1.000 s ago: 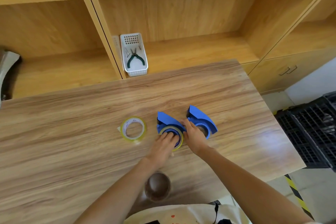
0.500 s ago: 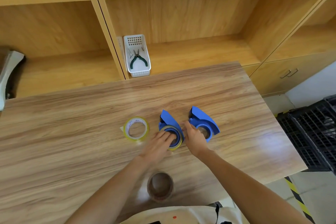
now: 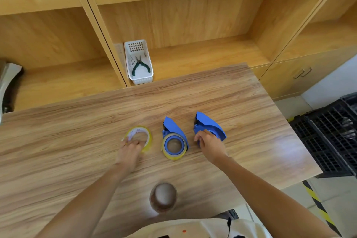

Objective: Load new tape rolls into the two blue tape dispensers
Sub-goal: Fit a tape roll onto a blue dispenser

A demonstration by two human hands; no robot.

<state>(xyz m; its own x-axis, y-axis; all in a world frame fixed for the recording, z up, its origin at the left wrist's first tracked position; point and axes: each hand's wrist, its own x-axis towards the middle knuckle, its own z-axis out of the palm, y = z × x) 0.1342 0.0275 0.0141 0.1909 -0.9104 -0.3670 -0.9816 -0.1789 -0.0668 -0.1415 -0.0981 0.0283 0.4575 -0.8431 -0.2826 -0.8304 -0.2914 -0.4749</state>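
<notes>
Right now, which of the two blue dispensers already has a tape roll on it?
The left dispenser, between the hands: a yellow roll sits on its hub. The right dispenser, under the right hand, shows none.

Wood-grain table [image 3: 231,102], open wooden shelving [image 3: 193,25] behind, pale tiled floor [image 3: 338,205], black crate [image 3: 332,131] right

On a wooden surface [image 3: 77,141], a person's left hand [image 3: 129,151] touches a loose yellow tape roll [image 3: 139,137] left of the loaded blue dispenser [image 3: 173,137], while the right hand [image 3: 210,145] rests on a second blue dispenser [image 3: 209,124] to its right.
</notes>
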